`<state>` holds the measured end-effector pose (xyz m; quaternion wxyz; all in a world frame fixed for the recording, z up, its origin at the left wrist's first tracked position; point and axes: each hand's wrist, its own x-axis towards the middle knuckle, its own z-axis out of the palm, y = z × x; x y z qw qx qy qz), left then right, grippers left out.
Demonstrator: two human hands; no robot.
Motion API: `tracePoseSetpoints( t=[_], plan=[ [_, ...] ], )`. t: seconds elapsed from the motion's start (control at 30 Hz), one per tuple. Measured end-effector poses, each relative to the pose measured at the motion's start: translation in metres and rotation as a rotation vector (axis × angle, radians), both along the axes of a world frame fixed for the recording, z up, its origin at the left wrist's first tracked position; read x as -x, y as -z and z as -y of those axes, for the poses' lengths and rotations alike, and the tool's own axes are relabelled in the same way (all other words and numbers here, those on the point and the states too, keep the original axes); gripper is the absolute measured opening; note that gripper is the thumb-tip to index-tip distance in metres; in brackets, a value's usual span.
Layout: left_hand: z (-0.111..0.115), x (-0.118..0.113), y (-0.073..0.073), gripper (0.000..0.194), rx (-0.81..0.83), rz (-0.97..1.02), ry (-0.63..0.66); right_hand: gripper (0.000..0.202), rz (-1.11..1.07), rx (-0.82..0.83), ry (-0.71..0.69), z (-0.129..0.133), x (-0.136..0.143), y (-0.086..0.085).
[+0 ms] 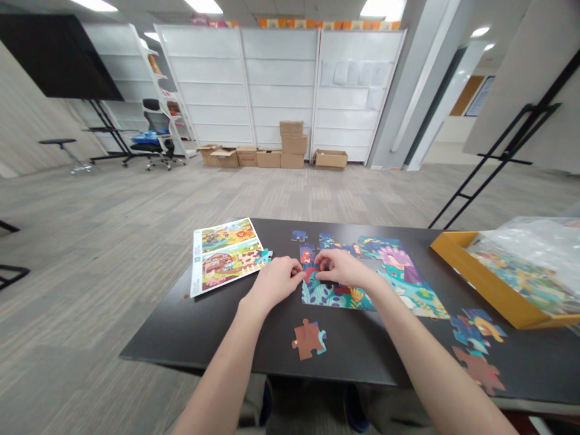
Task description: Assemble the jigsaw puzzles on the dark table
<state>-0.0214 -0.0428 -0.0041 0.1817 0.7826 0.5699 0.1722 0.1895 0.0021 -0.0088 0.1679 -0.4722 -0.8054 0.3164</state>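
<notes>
A partly joined jigsaw puzzle (410, 278) with sea-like colours lies on the black table. My left hand (278, 277) is at its left edge, thumb and fingertips pressed together at a piece with red on it (310, 275). On the other side of that piece is my right hand (342, 269), its fingers curled down onto the puzzle. What the right fingertips hold, if anything, is hidden. A brown piece (309, 339) lies alone nearer the front edge, and a blue piece (299, 235) lies behind the hands.
A picture sheet (229, 254) lies at the left with a small piece (266, 256) on its edge. At the right are several loose pieces (475, 329) and a yellow box (487, 284) with pieces and clear plastic. The table's front edge is close.
</notes>
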Motion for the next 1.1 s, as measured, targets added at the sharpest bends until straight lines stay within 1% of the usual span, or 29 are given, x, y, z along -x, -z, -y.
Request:
tracePoseSetpoints(
  t=[0.13, 0.2, 0.27, 0.4, 0.63, 0.8, 1.1],
  plan=[
    [0.000, 0.000, 0.003, 0.019, -0.036, -0.027, -0.006, 0.026, 0.045, -0.050, -0.011, 0.002, 0.001, -0.002],
    [-0.001, 0.001, 0.006, 0.026, -0.087, -0.033, -0.003, 0.027, 0.054, -0.068, -0.017, 0.002, 0.001, -0.002],
    [-0.002, 0.002, 0.010, 0.032, -0.138, -0.047, 0.018, 0.028, 0.057, -0.079, -0.022, 0.002, 0.000, -0.001],
    [-0.005, 0.002, 0.016, 0.033, -0.186, -0.080, 0.073, 0.029, 0.065, -0.099, -0.028, 0.001, -0.001, 0.001],
    [-0.005, 0.003, 0.018, 0.031, -0.176, -0.062, 0.112, 0.036, 0.118, -0.111, -0.037, 0.002, -0.002, 0.002],
    [-0.005, 0.004, 0.017, 0.029, -0.171, -0.060, 0.124, 0.036, 0.116, -0.103, -0.037, 0.002, -0.002, 0.002],
    [-0.006, 0.003, 0.019, 0.032, -0.183, -0.048, 0.150, 0.033, 0.148, -0.139, -0.068, 0.007, 0.001, -0.005]
  ],
)
